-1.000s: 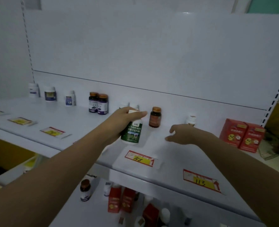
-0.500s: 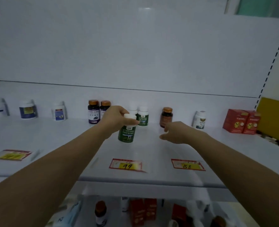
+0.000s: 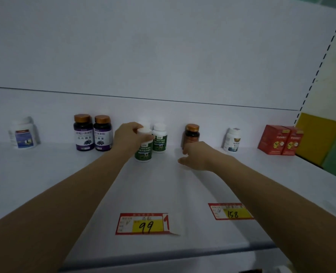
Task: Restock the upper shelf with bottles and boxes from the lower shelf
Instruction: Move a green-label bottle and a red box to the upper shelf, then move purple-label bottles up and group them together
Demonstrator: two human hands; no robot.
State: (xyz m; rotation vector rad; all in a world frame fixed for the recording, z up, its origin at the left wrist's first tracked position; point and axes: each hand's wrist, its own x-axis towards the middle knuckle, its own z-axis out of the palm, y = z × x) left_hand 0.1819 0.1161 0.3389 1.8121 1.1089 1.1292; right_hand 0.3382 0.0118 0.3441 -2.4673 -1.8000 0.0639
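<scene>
Green bottle (image 3: pixel 143 153) now farther back, beside its twin (image 3: pixel 159 142), left grip (image 3: pixel 128 139) around it; right grip (image 3: pixel 197 157) slack, empty.

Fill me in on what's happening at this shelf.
A person is stocking the upper shelf. The left hand grips a green-labelled bottle by its white cap, upright, just in front of a matching bottle at the back; whether it has touched down is unclear. The right hand holds nothing, fingers loose, low over the shelf near a brown bottle.

Left hand (image 3: pixel 128 139) has moved green-label bottle (image 3: pixel 143 153) back, seemingly onto shelf (image 3: pixel 155 186).
</scene>
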